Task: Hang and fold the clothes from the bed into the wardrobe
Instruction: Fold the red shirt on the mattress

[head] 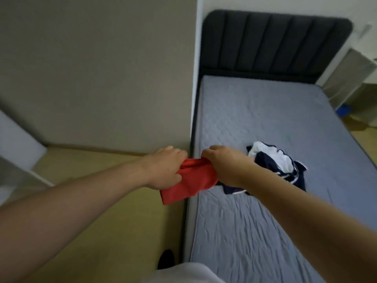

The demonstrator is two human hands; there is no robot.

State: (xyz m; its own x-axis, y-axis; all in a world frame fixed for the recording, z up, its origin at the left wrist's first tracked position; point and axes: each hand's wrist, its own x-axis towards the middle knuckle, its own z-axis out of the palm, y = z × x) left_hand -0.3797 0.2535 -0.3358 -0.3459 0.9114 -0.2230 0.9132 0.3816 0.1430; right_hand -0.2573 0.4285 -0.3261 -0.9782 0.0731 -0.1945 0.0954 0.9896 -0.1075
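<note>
A wide beige panel (98, 68) fills the view from 9 to 12 o'clock; I cannot tell if it is a wall or the side of a wardrobe. The bed (265, 119) takes the side from 1 to 5 o'clock, with a grey-blue quilted mattress cover. Its dark padded headboard (275, 43) stands at 1 o'clock. The yellowish floor (102, 211) lies at 7 o'clock, beside the bed.

On the mattress, at about 3 o'clock from the centre, lies a crumpled pile of navy and white clothes (275, 166), partly hidden behind the right forearm.

The red garment (191, 182) is near the centre, in the air over the left edge of the bed. It is bunched between both hands. The left hand (165, 168) grips its left end with curled fingers, and the right hand (224, 166) grips its right end in the same way. The two hands are near each other but not touching.

A small blue thing (344, 110) sits on the floor at 2 o'clock, too blurred to name.
</note>
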